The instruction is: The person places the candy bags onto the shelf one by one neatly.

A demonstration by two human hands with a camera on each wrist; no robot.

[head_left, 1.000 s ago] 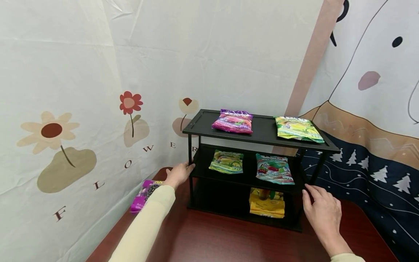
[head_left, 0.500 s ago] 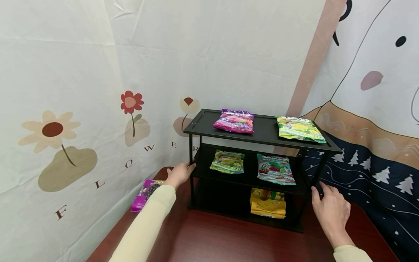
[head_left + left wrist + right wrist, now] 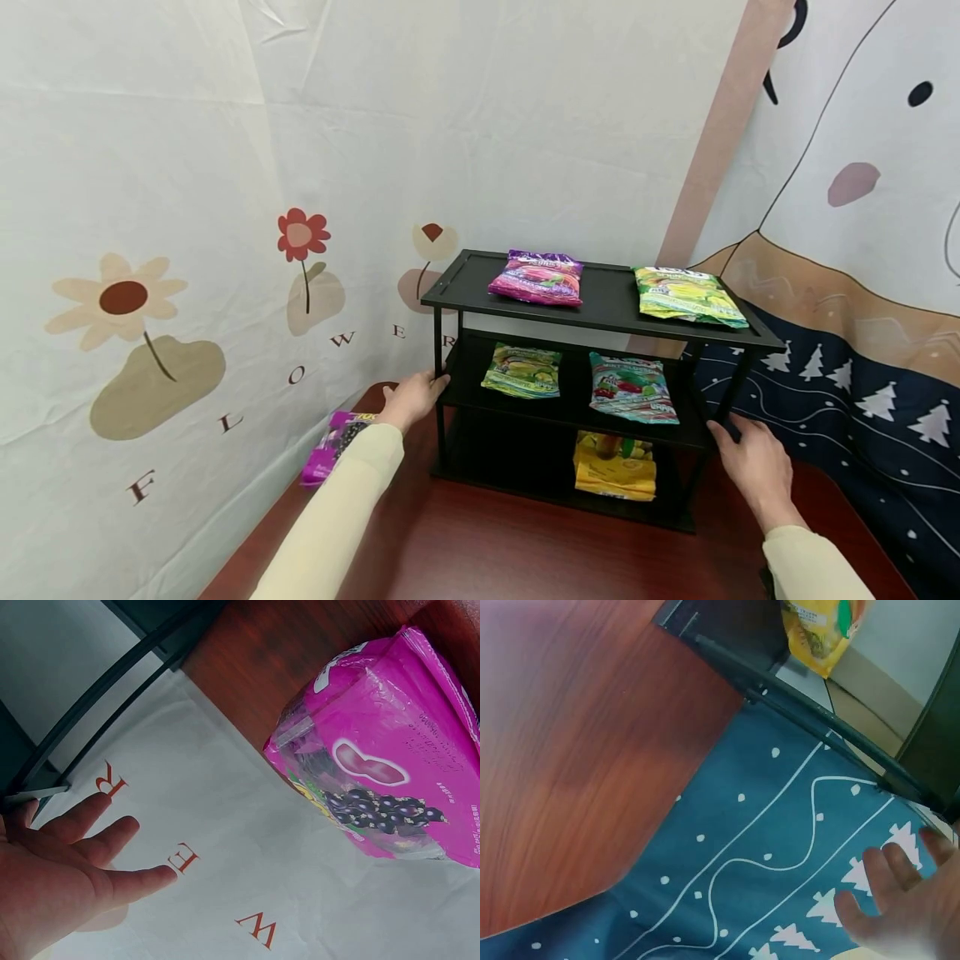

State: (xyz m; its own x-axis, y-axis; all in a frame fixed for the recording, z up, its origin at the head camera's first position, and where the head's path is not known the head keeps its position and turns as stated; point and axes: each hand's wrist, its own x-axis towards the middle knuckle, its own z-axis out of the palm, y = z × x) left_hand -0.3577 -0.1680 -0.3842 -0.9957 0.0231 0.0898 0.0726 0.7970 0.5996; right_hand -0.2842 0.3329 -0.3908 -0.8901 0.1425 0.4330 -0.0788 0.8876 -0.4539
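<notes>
A black three-tier rack (image 3: 495,408) stands on the reddish-brown table (image 3: 540,558). My left hand (image 3: 408,402) touches its left side at the middle shelf; in the left wrist view the fingers are spread and fairly straight, and the thumb is hidden. At the right side, my right hand (image 3: 756,467) touches the rack near the middle shelf's corner, with loosely extended fingers. Pink-purple (image 3: 537,278) and yellow-green (image 3: 688,296) candy bags lie on top. Green (image 3: 522,371) and teal (image 3: 632,388) bags lie on the middle shelf, a yellow bag (image 3: 615,471) on the bottom one.
A purple bag (image 3: 397,757) with berries printed on it lies on the table left of the rack, partly behind my left sleeve in the head view. A pale flower-print cloth (image 3: 225,183) hangs behind. Dark blue tree-print cloth (image 3: 832,425) hangs at the right table edge.
My right hand has shifted slightly to the right, then come back against the rack's right side. The left hand stays at the rack. The bags keep their places; the view has shifted very slightly.
</notes>
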